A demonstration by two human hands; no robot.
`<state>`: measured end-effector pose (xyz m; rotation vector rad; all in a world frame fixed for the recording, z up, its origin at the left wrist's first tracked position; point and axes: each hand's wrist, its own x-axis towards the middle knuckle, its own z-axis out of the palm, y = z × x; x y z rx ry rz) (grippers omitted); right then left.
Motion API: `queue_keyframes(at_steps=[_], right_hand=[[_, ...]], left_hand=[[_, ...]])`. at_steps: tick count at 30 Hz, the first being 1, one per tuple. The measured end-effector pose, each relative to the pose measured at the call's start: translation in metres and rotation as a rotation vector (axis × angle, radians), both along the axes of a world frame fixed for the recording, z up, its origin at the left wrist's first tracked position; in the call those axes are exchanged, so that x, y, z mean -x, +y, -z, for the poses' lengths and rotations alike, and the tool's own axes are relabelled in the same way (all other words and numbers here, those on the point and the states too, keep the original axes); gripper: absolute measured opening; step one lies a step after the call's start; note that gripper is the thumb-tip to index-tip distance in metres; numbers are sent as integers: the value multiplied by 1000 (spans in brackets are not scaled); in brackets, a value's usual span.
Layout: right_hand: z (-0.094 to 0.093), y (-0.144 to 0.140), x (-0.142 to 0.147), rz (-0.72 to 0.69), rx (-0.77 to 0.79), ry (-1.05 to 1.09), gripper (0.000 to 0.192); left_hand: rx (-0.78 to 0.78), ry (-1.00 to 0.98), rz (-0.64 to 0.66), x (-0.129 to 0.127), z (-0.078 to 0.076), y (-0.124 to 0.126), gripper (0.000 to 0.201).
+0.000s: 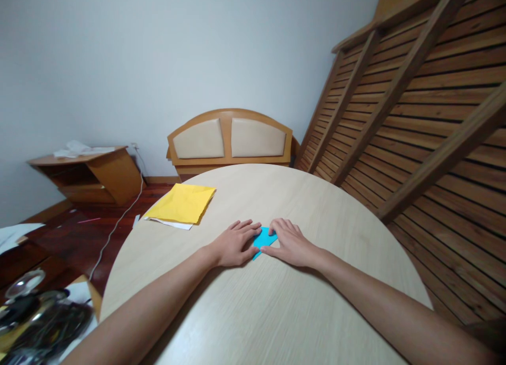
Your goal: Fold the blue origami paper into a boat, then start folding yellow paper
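A small piece of bright blue folded paper point(264, 239) lies on the round table point(296, 196) between my two hands. My left hand point(237, 243) rests flat over its left side, fingers stretched out and a little apart, covering part of the paper. On the other side, my right hand point(290, 242) is curled, with the index fingertip on the upper right edge and the thumb at the lower edge. The paper narrows to a point towards me, near my left thumb. How its layers are folded cannot be made out.
Yellow paper sheets point(184, 202) with white paper beneath lie at the table's left edge. A wooden headboard point(227, 138) stands behind. Leaning slatted wood point(395, 106) borders the right. Left are a low cabinet point(113, 175), a white cable point(118, 222) and a cluttered surface.
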<state>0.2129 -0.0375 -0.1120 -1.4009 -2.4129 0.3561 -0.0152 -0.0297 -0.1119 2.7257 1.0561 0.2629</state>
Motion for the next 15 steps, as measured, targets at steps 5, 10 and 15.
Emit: queue_keyframes(at_steps=[5, 10, 15], right_hand=[[8, 2, -6, 131, 12, 44, 44], [7, 7, -13, 220, 46, 25, 54], [10, 19, -28, 313, 38, -21, 56]], left_hand=[[-6, -18, -1, -1, 0, -1, 60], [14, 16, -5, -2, -1, -2, 59], [20, 32, 1, -2, -1, -1, 58]])
